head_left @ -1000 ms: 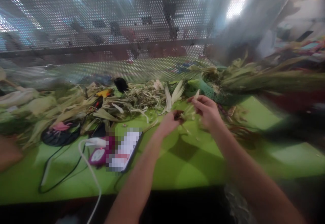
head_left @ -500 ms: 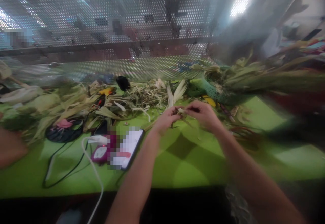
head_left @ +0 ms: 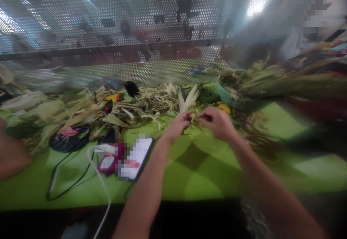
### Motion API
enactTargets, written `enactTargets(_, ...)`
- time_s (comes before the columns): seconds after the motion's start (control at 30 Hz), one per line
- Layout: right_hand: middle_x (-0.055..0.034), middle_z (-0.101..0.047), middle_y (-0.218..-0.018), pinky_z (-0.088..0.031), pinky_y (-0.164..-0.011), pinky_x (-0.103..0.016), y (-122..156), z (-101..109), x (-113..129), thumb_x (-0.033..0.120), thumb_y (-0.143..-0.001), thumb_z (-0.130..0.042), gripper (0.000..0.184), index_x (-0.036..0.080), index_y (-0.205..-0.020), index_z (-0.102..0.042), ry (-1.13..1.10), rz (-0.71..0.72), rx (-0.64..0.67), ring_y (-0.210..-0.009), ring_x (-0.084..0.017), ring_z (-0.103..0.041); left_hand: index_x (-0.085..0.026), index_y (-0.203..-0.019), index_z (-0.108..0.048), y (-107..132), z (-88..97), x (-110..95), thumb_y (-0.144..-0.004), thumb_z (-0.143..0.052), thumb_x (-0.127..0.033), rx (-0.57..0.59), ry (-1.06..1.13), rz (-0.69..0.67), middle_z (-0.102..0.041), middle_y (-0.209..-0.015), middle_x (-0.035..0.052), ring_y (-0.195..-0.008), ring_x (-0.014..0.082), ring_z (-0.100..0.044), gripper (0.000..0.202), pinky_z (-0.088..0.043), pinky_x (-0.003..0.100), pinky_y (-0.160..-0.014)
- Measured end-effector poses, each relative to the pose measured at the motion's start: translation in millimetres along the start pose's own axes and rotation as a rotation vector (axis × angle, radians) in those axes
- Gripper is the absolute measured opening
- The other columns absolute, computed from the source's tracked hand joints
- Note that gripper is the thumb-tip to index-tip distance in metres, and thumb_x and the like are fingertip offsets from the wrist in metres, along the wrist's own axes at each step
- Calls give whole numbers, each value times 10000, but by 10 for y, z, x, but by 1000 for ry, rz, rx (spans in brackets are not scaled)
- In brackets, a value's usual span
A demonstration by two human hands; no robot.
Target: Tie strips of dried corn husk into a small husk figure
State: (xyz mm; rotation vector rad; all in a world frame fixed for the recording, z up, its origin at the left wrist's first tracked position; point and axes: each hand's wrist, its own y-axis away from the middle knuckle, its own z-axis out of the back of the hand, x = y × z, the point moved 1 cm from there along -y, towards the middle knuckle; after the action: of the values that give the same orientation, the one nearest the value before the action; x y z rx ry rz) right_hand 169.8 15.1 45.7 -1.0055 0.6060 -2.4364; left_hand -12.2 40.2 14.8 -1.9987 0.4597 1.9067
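Observation:
My left hand (head_left: 176,126) and my right hand (head_left: 217,122) meet above the green table (head_left: 195,174), each pinching a small piece of pale corn husk (head_left: 194,118) between them. The fingers of both hands are closed on it. Just behind the hands lie more husk leaves (head_left: 187,100) and a heap of dry husk strips (head_left: 151,103). A yellow bit (head_left: 224,107) shows behind my right hand.
A phone (head_left: 135,157) and a magenta device (head_left: 107,164) with white and black cables (head_left: 99,181) lie left of my arms. Husk piles (head_left: 54,112) cover the left, a green mesh basket (head_left: 230,100) with leaves the right. A perforated metal screen (head_left: 135,33) stands behind. Another person's arm (head_left: 11,156) shows at far left.
My hands have drawn closer together and moved slightly up and away, both now pinching the husk piece. The view has shifted a little.

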Motion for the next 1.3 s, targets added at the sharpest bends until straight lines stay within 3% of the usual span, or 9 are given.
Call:
enactTargets(0.23,-42,-705,-779,-438,-652,-267,0,-24,14,161,-811,-639,107,195,-767,-730,-3,-12,11,-698,-162,-618,-169,-1281,-598,-33,13,33,-772,-616,-186,-3,-50,-50,-633,-957,41,-862,126,-545,510,-412,236,-783)
enactTargets(0.53,-36,-664,-788,-424,-657,-283,-15,-74,-53,237,-839,-645,101,209,-791,-730,-125,-93,82,-713,-163,-588,-183,-1276,-609,-68,59,120,-795,-650,-221,-18,-148,-122,-653,-1117,72,-1029,181,-572,484,-426,300,-935)
enactTargets(0.67,-30,-625,-762,-397,-621,-275,-1,-118,-86,324,-857,-640,162,194,-783,-703,-131,-147,86,-698,-159,-562,-178,-1261,-612,-70,43,113,-790,-656,-212,-43,-195,-145,-660,-1105,86,-1015,200,-585,474,-439,326,-934)
enactTargets(0.8,-28,-633,-793,-387,-613,-270,8,-144,-99,331,-763,-734,158,187,-817,-701,-148,-175,82,-696,-155,-553,-165,-1277,-557,-52,-6,75,-783,-648,-174,-87,-192,-184,-657,-1043,78,-973,180,-599,502,-446,306,-908)
enactTargets(0.93,-13,-619,-748,-374,-605,-266,2,-154,-122,304,-781,-691,121,185,-802,-696,-210,-232,36,-670,-143,-525,-217,-1334,-386,-44,-42,78,-808,-673,-246,-90,-81,-231,-651,-936,27,-863,137,-620,600,-461,262,-807)
enactTargets(1.03,-10,-614,-734,-378,-607,-266,-5,-157,-129,322,-785,-672,139,184,-797,-689,-278,-289,25,-670,-144,-522,-231,-1226,-385,-48,-44,101,-810,-691,-309,-124,-41,-233,-649,-892,4,-810,115,-615,522,-458,240,-765)
enactTargets(1.13,-16,-618,-749,-386,-619,-271,-11,-158,-120,327,-783,-657,146,184,-798,-680,-286,-304,13,-686,-150,-528,-254,-1261,-369,-42,-50,98,-811,-699,-330,-149,-47,-228,-639,-861,-6,-740,103,-602,563,-461,241,-731)
enactTargets(1.3,-15,-607,-754,-385,-620,-270,-14,-155,-102,302,-777,-633,115,190,-791,-655,-264,-292,-32,-687,-150,-521,-286,-1341,-327,-21,-61,80,-771,-747,-303,-289,-124,-245,-620,-901,4,-727,110,-609,709,-465,256,-722)
